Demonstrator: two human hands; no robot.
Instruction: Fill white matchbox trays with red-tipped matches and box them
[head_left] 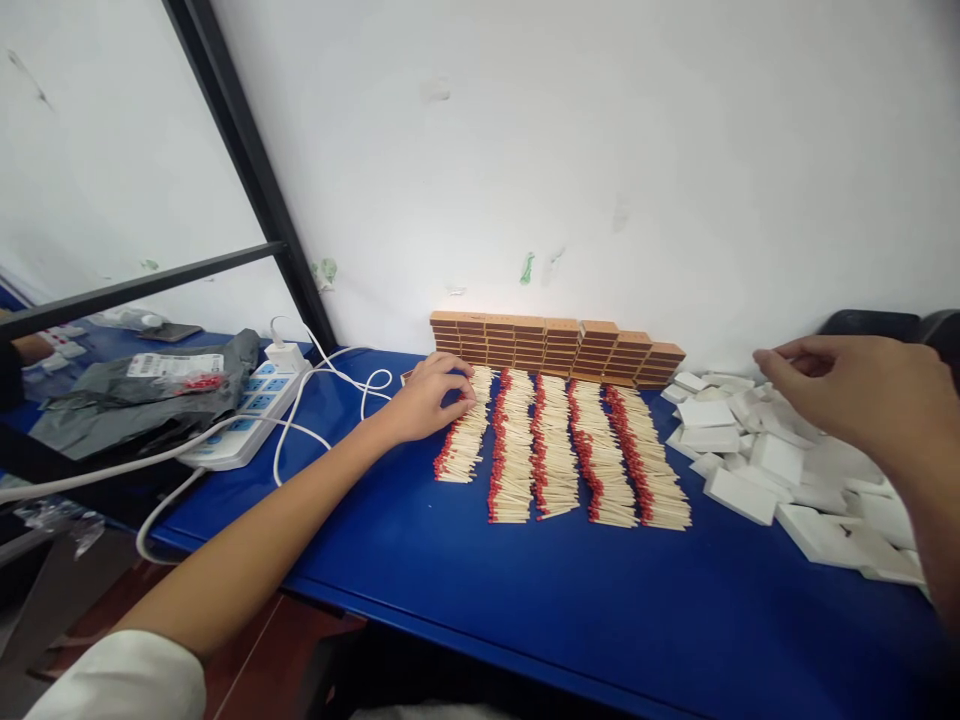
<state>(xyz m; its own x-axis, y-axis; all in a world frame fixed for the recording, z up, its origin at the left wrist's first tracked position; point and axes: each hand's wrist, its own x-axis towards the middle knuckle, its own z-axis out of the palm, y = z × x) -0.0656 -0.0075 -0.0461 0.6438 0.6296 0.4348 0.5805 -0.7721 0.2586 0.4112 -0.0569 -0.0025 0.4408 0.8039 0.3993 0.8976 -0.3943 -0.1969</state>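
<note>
My left hand (436, 396) is at the far end of the leftmost row of matches (461, 450). Its fingers curl down at the matches, with thumb and forefinger close together; whatever lies between them is hidden. Just left of that hand, the end of a small box (406, 378) peeks out. Raised over a heap of small white trays (780, 458), my right hand (840, 385) has bent fingers drawn together, and nothing shows in them. Several more rows of red-tipped matches (555, 450) lie side by side on the blue table (450, 560).
Behind the matches, brown matchboxes (540, 345) are stacked against the white wall. Left on the table are a power strip (251, 415), loose white cables (300, 385) and a grey plastic bag (150, 380). A black metal frame (255, 150) stands there. Dark objects (870, 325) sit behind the trays.
</note>
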